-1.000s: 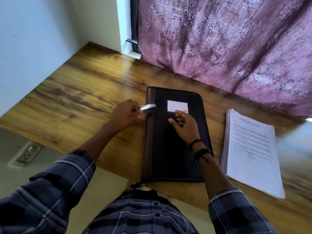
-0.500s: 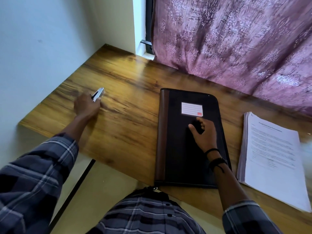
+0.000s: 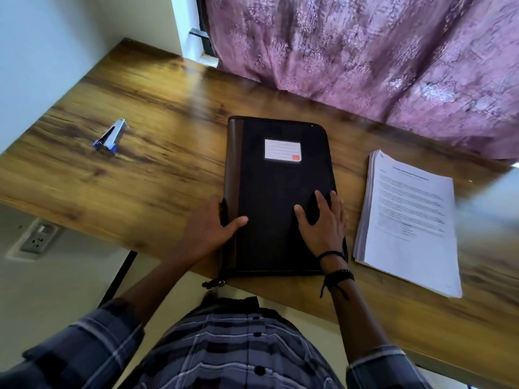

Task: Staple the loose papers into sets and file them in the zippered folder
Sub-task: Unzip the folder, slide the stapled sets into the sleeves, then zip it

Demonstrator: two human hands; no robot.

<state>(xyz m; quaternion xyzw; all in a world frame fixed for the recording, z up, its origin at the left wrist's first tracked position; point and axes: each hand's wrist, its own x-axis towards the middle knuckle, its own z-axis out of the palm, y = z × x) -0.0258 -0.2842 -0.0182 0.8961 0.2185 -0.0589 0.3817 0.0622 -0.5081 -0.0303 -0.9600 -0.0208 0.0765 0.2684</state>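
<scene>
The black zippered folder with a brown spine and a white label lies closed on the wooden desk. My left hand holds its spine edge near the front, thumb on the cover. My right hand rests flat on the cover near its right edge. A thick stack of printed papers lies to the right of the folder. The small silver and blue stapler sits alone at the far left of the desk.
A purple patterned curtain hangs along the desk's back edge. The zipper pull hangs off the desk's front edge. A wall socket sits below the desk at the left.
My left hand set the stapler down at the desk's left and came back to the folder's spine. My right hand slid down and right on the cover.
</scene>
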